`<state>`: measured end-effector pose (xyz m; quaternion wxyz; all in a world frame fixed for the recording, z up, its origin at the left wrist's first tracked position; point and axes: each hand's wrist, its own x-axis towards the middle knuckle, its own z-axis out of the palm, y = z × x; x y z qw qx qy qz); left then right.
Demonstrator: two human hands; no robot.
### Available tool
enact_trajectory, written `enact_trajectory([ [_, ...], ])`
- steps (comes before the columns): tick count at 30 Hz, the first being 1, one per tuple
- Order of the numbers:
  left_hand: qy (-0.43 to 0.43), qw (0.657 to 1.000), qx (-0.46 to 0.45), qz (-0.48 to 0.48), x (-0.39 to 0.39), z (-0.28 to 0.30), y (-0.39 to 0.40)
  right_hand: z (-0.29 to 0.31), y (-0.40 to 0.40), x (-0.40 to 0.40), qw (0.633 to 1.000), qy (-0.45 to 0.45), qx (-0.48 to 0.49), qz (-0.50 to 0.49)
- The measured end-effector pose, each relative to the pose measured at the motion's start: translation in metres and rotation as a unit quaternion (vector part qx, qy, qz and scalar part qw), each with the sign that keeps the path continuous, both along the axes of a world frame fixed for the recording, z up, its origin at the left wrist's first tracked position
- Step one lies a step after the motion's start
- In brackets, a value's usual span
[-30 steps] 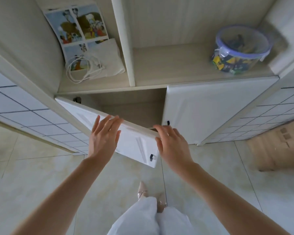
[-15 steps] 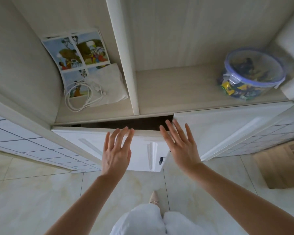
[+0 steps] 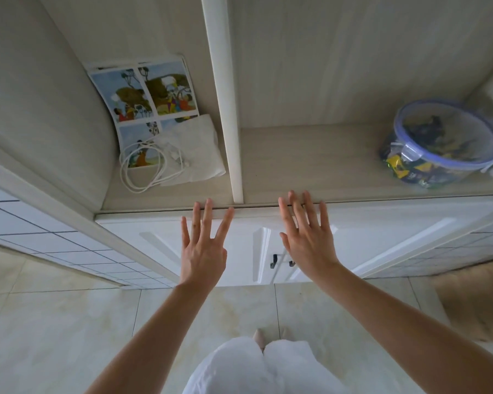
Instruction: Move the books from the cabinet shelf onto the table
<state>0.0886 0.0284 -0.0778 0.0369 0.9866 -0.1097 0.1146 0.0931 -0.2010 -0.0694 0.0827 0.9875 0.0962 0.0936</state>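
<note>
pale wood shelf [image 3: 310,166] bears picture book [image 3: 145,100], cloth [image 3: 194,152], cable [image 3: 143,172], lidded tub [image 3: 441,143].

A single wide-angle head-worn view looks steeply down and forward from above the person's outstretched arms, close to the cabinet shelf [image 3: 319,163] directly ahead. It faces the closed white cabinet doors [image 3: 396,223] below that shelf, with the tiled floor [image 3: 54,322] filling the lower frame.
</note>
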Motion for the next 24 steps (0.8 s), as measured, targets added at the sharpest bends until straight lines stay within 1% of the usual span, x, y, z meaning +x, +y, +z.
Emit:
enact_trajectory([
  [9,0.014,1.0,-0.005,0.004,0.002,0.001,0.0,0.003,0.002,0.003,1.0,-0.01,0.008,-0.003],
  [15,0.042,0.999,-0.012,0.01,0.001,0.005,-0.003,0.012,0.006,0.002,0.998,0.028,0.057,-0.003],
  [18,0.058,0.998,-0.021,0.006,0.001,0.011,-0.002,0.017,0.008,-0.003,0.997,0.049,0.065,-0.007],
  [24,0.077,0.988,-0.117,0.067,-0.029,0.019,0.009,0.022,0.015,-0.046,0.994,0.055,0.094,0.009],
])
